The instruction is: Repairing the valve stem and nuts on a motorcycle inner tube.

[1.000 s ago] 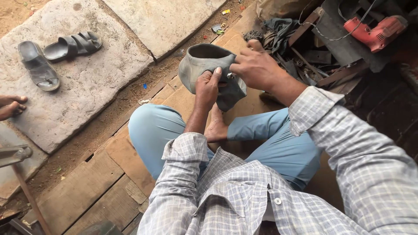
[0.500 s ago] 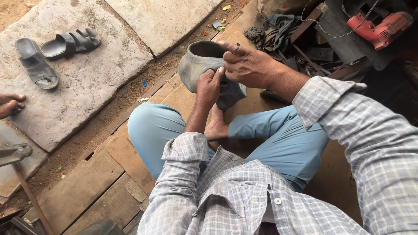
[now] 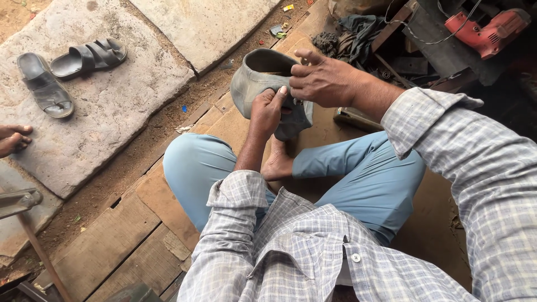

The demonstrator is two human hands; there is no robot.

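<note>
The grey, floppy rubber tube piece (image 3: pixel 263 84), folded into an open loop, is being held at the upper centre of the frame above the crossed legs, the left hand (image 3: pixel 268 109) pinching its lower fold to steady it while the right hand (image 3: pixel 324 81), fingers half spread, is pressing its rim.

No packages, labels, signs or screens show anywhere here, only tiny bright scraps of litter on the dirt.

The wooden plank floor (image 3: pixel 106 246) is near. Flat stone slabs (image 3: pixel 112 117) lie far and left, with two dark sandals (image 3: pixel 67 70) on them. A red drill (image 3: pixel 484 31) rests far right.
</note>
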